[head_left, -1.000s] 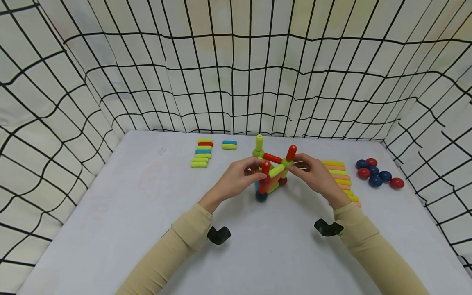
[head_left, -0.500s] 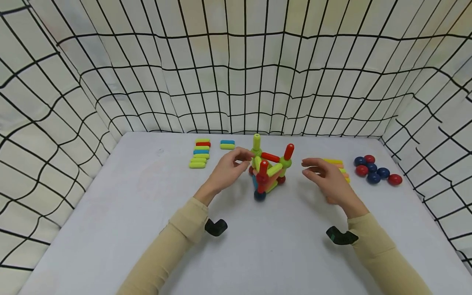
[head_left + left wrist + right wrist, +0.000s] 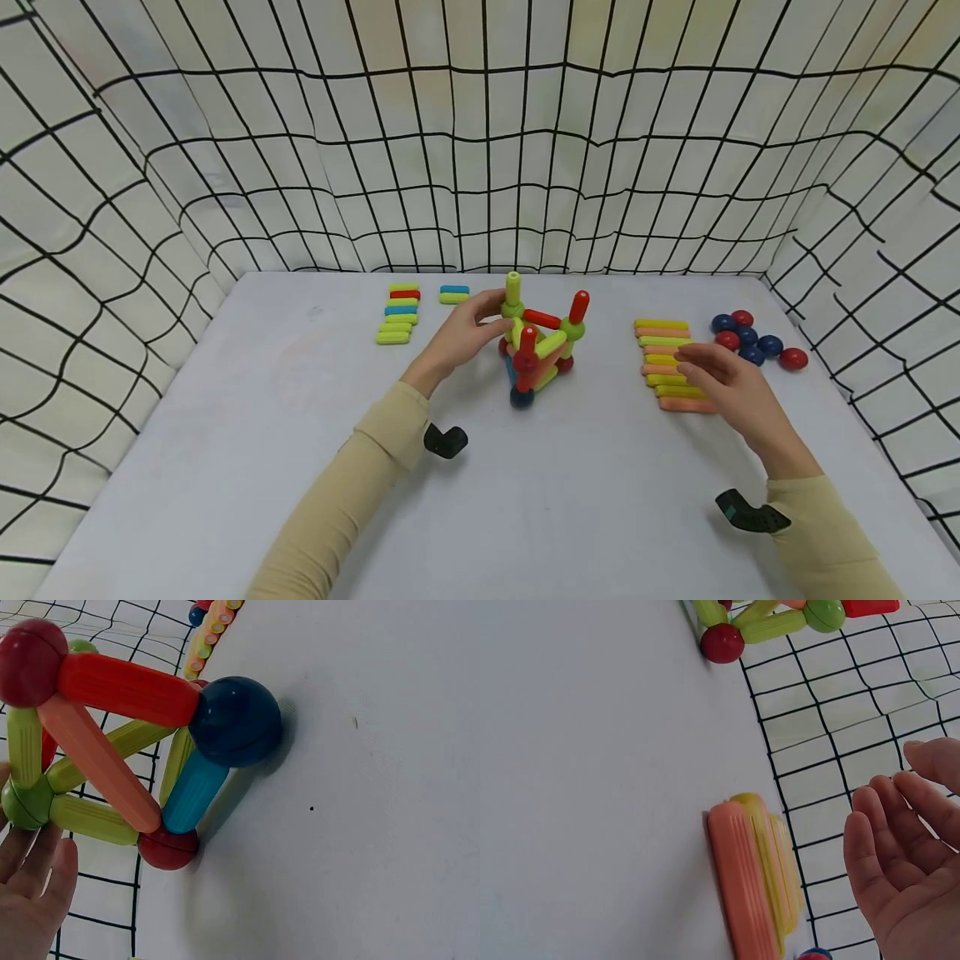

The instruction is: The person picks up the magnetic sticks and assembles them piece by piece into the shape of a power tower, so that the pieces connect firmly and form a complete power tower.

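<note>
A structure of coloured rods and balls stands on the white table, with a navy ball at its near foot and upright rods on top. My left hand holds it at the green ball on its far left corner, fingers around that ball. Part of those fingers is hidden behind the structure in the head view. Over the row of yellow, orange and green rods, my right hand hovers with nothing in it. Its fingers are loosely bent and apart from the rods in the right wrist view.
Red and navy balls lie in a cluster right of the long rods. Short rods form a column at the back left, and a blue and green pair lies beside them. Black netting walls the table's back and sides.
Both hands let go of the structure's front and right parts. My right hand moved right to above the rods. My left hand drew back, then took hold of the far left green ball.
</note>
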`<control>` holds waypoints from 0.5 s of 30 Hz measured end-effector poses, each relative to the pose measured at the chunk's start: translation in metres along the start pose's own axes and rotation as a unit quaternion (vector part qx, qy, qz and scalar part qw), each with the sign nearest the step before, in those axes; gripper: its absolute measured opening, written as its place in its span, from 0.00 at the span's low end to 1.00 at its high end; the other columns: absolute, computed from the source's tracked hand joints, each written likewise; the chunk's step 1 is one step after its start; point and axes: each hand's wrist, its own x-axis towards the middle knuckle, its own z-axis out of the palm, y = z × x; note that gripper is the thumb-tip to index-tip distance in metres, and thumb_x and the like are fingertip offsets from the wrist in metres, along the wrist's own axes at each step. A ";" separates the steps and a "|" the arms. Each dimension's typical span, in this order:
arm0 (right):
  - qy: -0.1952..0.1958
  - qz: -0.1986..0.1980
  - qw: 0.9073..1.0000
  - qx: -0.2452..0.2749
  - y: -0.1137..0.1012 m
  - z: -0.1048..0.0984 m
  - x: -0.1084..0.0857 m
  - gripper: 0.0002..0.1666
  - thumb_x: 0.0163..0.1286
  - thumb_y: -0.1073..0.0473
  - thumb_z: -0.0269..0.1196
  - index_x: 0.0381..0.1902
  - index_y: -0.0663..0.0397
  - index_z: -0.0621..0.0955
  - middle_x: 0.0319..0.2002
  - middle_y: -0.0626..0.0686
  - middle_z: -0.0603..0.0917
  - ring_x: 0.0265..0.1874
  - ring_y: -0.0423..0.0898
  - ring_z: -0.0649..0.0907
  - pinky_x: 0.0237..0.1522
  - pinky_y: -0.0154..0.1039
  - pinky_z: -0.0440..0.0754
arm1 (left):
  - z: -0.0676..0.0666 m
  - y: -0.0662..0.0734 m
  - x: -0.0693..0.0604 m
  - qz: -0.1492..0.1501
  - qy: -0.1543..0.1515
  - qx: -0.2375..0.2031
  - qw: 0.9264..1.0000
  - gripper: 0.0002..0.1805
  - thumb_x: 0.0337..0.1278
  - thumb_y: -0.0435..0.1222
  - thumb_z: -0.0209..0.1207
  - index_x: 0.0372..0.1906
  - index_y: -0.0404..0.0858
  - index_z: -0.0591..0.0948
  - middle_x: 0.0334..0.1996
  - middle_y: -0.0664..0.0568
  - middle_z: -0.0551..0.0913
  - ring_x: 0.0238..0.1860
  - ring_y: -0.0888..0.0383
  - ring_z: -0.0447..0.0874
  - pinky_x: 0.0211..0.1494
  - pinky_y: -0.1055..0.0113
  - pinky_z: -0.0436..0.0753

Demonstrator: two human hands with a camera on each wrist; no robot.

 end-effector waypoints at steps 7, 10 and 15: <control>0.000 0.011 0.999 -0.034 0.019 -0.012 -0.013 0.31 0.74 0.42 0.54 0.67 0.54 0.71 0.61 0.58 0.75 0.51 0.30 0.72 0.43 0.19 0.73 | -0.009 -0.002 -0.011 -0.013 -0.013 0.003 1.000 0.24 0.61 0.43 0.64 0.61 0.42 0.76 0.54 0.53 0.78 0.57 0.53 0.73 0.58 0.57 0.78; 0.009 0.029 0.999 -0.032 0.029 -0.017 -0.018 0.33 0.74 0.40 0.54 0.67 0.54 0.70 0.60 0.57 0.76 0.49 0.28 0.73 0.42 0.19 0.73 | -0.009 -0.003 -0.017 -0.017 -0.009 0.000 1.000 0.20 0.60 0.43 0.65 0.56 0.43 0.78 0.51 0.53 0.79 0.55 0.51 0.74 0.54 0.58 0.80; 0.054 0.032 0.998 0.007 0.049 -0.023 -0.018 0.35 0.74 0.42 0.54 0.68 0.60 0.68 0.55 0.45 0.77 0.45 0.28 0.78 0.43 0.19 0.76 | -0.004 -0.002 -0.029 -0.015 0.031 0.011 0.999 0.18 0.60 0.42 0.66 0.53 0.42 0.77 0.49 0.51 0.77 0.52 0.51 0.75 0.54 0.59 0.80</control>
